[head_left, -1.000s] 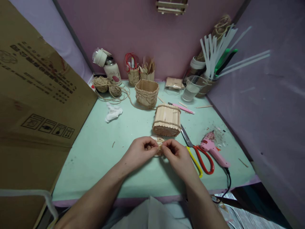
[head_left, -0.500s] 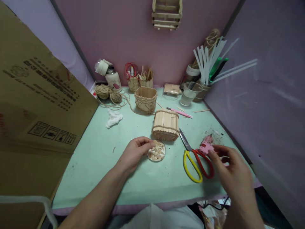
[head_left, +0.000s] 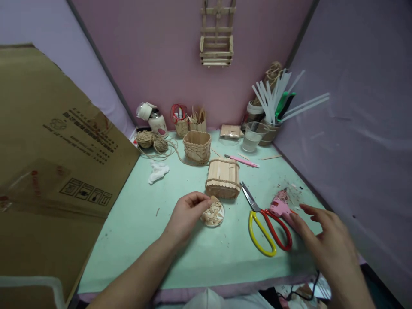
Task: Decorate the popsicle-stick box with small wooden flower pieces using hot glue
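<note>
My left hand (head_left: 189, 214) is pinched at the edge of a small round white disc (head_left: 222, 219) covered with broken wood chips (head_left: 212, 213). A pale wood chip (head_left: 215, 198) shows at its fingertips. At the right, my right hand (head_left: 328, 236) is open, fingers spread, just beside a pink hot glue gun (head_left: 280, 207) lying on the table. Scissors (head_left: 257, 210) with one yellow and one red handle lie between the disc and the glue gun, blades partly apart. Behind the disc a wooden-stick box (head_left: 223, 177) with twine bands lies on the table.
A woven-looking wooden basket (head_left: 197, 146), twine balls (head_left: 146, 139) and a crumpled tissue (head_left: 158, 171) are further back. A pink pen-like tool (head_left: 242, 161), a plastic cup (head_left: 252, 139) and glue sticks (head_left: 272, 101) stand or lie right. A cardboard box (head_left: 71, 184) flanks the left.
My right hand has let go of the glue gun, opened and drawn back to the right. My left hand stays at the disc. The view has tilted upward.
</note>
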Motion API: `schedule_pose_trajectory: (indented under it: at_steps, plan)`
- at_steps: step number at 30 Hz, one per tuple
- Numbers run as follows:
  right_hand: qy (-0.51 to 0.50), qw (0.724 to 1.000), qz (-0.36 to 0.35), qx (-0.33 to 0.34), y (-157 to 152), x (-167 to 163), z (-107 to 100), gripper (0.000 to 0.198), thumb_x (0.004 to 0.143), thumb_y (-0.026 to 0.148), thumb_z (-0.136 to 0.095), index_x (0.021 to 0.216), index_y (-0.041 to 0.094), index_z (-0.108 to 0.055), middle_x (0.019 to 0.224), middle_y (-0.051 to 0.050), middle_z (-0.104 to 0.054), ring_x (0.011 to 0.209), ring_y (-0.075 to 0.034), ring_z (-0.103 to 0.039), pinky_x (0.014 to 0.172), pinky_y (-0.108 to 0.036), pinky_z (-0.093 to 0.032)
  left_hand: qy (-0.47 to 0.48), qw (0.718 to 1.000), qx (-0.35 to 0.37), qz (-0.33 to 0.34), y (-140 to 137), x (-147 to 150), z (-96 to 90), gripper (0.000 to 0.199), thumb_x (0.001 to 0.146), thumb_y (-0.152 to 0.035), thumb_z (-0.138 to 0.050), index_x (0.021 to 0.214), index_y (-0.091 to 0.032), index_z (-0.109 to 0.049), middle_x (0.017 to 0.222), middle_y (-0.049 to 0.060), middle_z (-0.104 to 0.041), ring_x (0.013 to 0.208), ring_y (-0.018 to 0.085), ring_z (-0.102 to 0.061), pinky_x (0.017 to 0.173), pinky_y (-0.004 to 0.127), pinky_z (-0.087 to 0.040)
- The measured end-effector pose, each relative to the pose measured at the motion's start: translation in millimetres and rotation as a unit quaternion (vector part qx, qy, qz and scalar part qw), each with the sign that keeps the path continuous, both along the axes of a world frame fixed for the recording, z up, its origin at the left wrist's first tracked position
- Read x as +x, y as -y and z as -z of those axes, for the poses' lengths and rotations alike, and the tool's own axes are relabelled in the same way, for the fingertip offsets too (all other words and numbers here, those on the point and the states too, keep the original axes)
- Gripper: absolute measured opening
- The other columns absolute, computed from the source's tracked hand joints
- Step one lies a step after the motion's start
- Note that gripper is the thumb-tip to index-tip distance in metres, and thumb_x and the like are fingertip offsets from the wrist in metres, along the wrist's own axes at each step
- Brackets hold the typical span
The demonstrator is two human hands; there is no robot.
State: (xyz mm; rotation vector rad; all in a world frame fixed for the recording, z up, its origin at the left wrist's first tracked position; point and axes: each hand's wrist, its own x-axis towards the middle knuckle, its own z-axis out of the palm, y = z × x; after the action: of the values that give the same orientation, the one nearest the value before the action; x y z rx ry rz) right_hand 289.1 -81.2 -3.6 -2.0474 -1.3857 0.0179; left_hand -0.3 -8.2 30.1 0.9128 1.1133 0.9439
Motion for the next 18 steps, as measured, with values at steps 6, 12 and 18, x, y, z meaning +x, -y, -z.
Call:
schedule_pose_trajectory:
  at_steps: [6,12,18]
  plan:
    - [-0.229,0.937,-0.252,0.082,-6.7,-89.7,-34.0,0.01,0.089,0.032,-0.06,0.084,0.024,-0.065,0.086,-0.005,-0.065,0.085,-0.021,-0.06,0.074,-0.033,-0.047,-0.065,0.979,0.189,0.027,22.4,19.5,-3.4,0.009,0.076,-0.026,-0.069,0.073,-0.017,-0.068,0.078,0.004,-0.065,0.075,0.015,-0.059,0.07,0.026,-0.046]
    - [-0.285,0.922,-0.254,0.059,-14.1,-110.2,-33.2,0.008,0.086,0.022,-0.061,0.079,0.022,-0.062,0.08,-0.002,-0.063,0.079,-0.018,-0.058,0.072,-0.031,-0.045,-0.087,0.981,0.171,0.038,25.6,24.4,6.0,0.01,0.077,-0.026,-0.067,0.073,-0.017,-0.067,0.076,0.004,-0.065,0.074,0.017,-0.059,0.069,0.027,-0.047]
    - [-0.317,0.912,-0.256,0.04,-17.9,-108.5,-32.4,0.014,0.085,0.02,-0.06,0.071,0.021,-0.06,0.072,0.001,-0.06,0.071,-0.016,-0.057,0.066,-0.028,-0.043,-0.089,0.986,0.132,0.052,23.2,24.9,10.0,0.009,0.075,-0.026,-0.069,0.074,-0.016,-0.068,0.078,0.005,-0.067,0.075,0.016,-0.061,0.071,0.027,-0.047]
